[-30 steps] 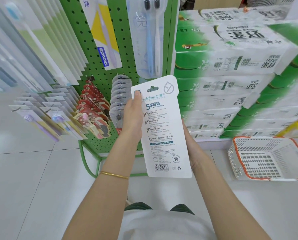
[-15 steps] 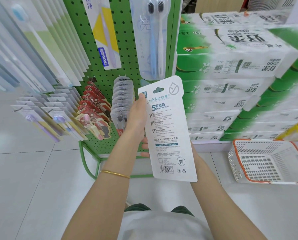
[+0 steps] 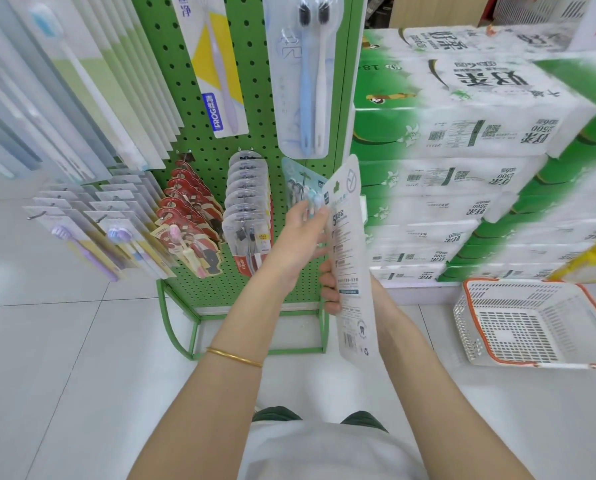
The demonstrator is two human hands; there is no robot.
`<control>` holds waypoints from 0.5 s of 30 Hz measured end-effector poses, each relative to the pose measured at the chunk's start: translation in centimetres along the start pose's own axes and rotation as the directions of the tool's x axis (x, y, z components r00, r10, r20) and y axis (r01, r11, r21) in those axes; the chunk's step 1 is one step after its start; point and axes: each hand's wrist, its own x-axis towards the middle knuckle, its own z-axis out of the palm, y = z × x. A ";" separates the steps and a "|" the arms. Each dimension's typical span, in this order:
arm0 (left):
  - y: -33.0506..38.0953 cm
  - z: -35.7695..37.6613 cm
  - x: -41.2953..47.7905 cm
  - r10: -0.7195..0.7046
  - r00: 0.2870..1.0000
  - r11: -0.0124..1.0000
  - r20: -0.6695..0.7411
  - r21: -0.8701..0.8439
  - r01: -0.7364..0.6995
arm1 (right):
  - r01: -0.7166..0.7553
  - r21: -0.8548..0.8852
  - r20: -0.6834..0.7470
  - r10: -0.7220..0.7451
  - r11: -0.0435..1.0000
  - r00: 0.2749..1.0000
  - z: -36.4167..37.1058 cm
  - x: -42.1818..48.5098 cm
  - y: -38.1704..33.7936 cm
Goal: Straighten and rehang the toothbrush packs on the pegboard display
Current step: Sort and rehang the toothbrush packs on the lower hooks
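I hold a white five-brush toothbrush pack [image 3: 351,265] in front of the green pegboard [image 3: 199,109], its printed back toward me and turned nearly edge-on. My left hand [image 3: 300,240] pinches its left edge near the brush heads. Behind the lower half, my right hand [image 3: 329,289] curls its fingers round the card. A similar pack [image 3: 298,181] hangs on a peg just behind the held one. Above it hang a two-brush pack [image 3: 301,81] and a yellow FROG pack [image 3: 216,64].
Rows of red packs [image 3: 189,209] and clear packs [image 3: 246,202] hang left of my hands, with more rows [image 3: 92,223] further left. Stacked tissue bales [image 3: 462,133] fill the right. A white basket with an orange rim [image 3: 582,299] sits on the tiled floor.
The held pack has swung from facing me flat to nearly edge-on and moved closer to the pegboard. This uncovers the hanging pack behind it. My left hand has shifted higher along the edge.
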 end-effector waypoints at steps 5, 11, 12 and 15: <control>-0.3 -0.4 -0.5 -0.004 0.996 0.998 0.088 0.066 -0.002 | 0.174 -0.117 -0.116 -0.188 0.978 0.975 0.4 -1.2 -0.6; -0.3 -1.1 -1.1 -0.031 0.998 1.000 0.056 0.005 0.031 | 0.282 -0.191 -0.232 -0.323 0.940 0.918 -1.0 -0.2 -0.1; -0.3 -1.3 -1.2 -0.033 0.999 0.999 0.039 -0.004 0.033 | 0.289 -0.183 -0.271 -0.331 0.940 0.904 -1.3 0.0 0.1; -0.3 -2.1 -1.4 -0.015 0.999 1.000 -0.029 -0.027 0.014 | 0.292 -0.180 -0.340 -0.338 0.939 0.877 -1.9 0.4 0.1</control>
